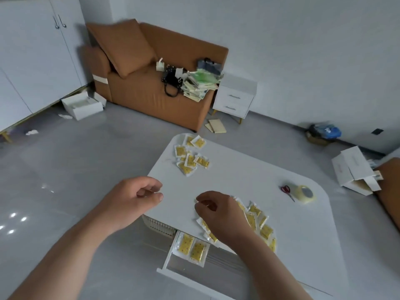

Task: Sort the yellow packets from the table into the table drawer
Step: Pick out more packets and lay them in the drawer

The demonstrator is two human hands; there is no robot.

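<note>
Yellow packets with white edges lie in two heaps on the white table [249,169]: a far heap [190,156] near the back left corner and a near heap [257,221] at the front. Below the table's front edge the drawer [173,259] is pulled out, and two yellow packets [191,249] lie flat side by side in it. My right hand [218,213] rests on the left end of the near heap, fingers curled, pinching a packet's white corner. My left hand [138,198] hovers at the table's left edge, its fingers loosely curled and holding nothing.
Red-handled scissors [287,191] and a roll of clear tape [304,193] lie at the table's right side. An orange sofa [151,92] with bags, a white nightstand [234,98] and open white boxes [355,169] stand on the grey floor around.
</note>
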